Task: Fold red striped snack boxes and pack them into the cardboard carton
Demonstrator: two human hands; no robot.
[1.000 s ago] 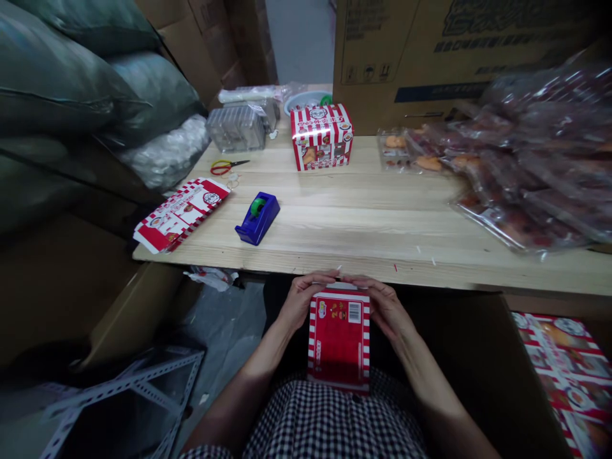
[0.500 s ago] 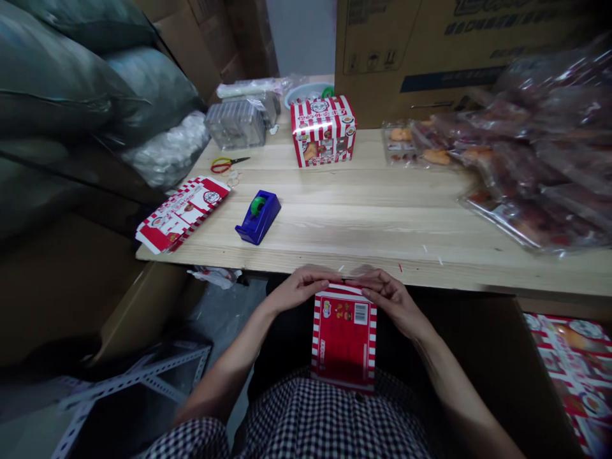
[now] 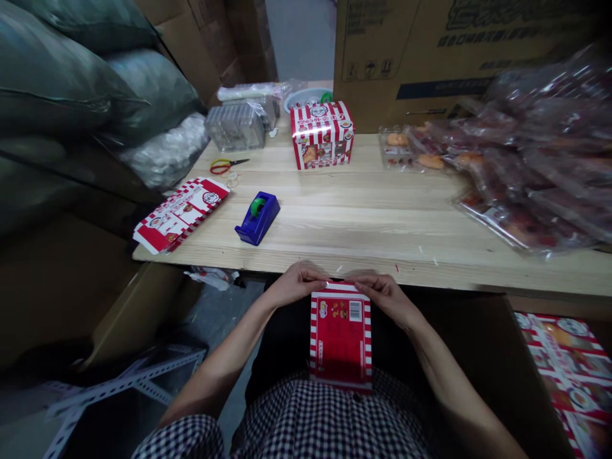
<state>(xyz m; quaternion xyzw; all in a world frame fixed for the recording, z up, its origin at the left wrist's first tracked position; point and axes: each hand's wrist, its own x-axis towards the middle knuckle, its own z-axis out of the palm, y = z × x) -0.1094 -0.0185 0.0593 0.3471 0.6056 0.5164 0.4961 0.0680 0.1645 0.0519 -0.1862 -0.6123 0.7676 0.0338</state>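
A red cardboard box (image 3: pixel 340 341) with striped white borders and a barcode lies in my lap, its far edge by the table's front edge. My left hand (image 3: pixel 297 284) grips the far left corner of it, thumb on the near face and fingers behind. At the far right corner my right hand (image 3: pixel 385 296) pinches the same edge in a like way. The fingertips behind the box are hidden. On the table ahead are a blue tape dispenser (image 3: pixel 258 218) with a green roll and an assembled red-striped box (image 3: pixel 322 135).
Flat striped boxes (image 3: pixel 182 215) lie at the table's left corner, near scissors (image 3: pixel 229 166). Plastic-wrapped toy food packs (image 3: pixel 530 166) pile up on the right. Clear plastic cases (image 3: pixel 235 125) stand behind. More printed boxes (image 3: pixel 568 370) sit in a carton at lower right.
The far edge of the box, where a gap showed by the flap, now looks flat and closed. My right hand has shifted slightly left along it. The view has moved a little.
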